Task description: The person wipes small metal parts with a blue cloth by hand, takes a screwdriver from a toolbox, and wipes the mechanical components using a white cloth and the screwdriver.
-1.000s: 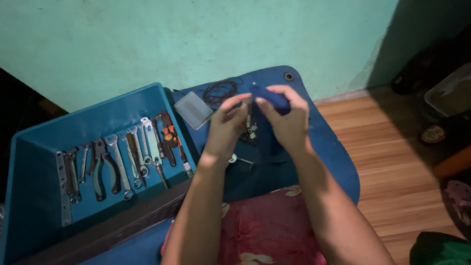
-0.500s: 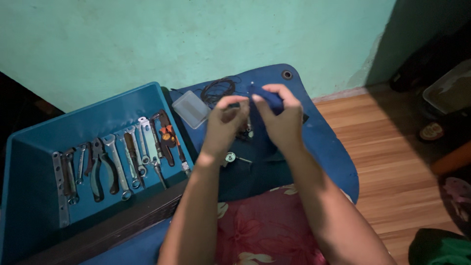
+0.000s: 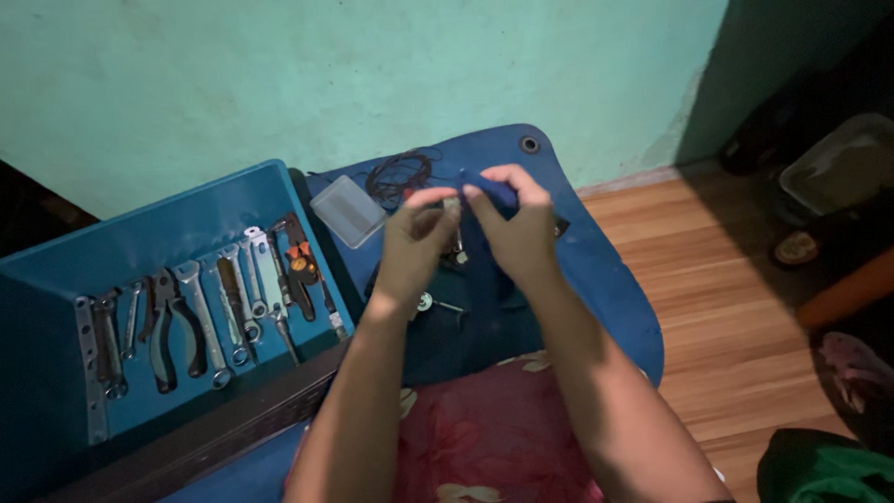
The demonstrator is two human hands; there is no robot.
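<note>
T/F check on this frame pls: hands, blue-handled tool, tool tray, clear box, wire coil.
1. The right hand grips a blue-handled tool. True.
2. The left hand rests on the pliers. False: it is raised, fingertips at the tool's tip.
3. Wrenches and pliers lie in the blue tray. True.
4. The clear plastic box sits on the wooden floor. False: on the blue mat.
5. A dark wire coil lies near the wall. True.

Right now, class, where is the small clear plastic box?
In the head view the small clear plastic box lies left of the person's left hand, on the blue mat, between the blue tool tray and the coil of black wire.
</note>
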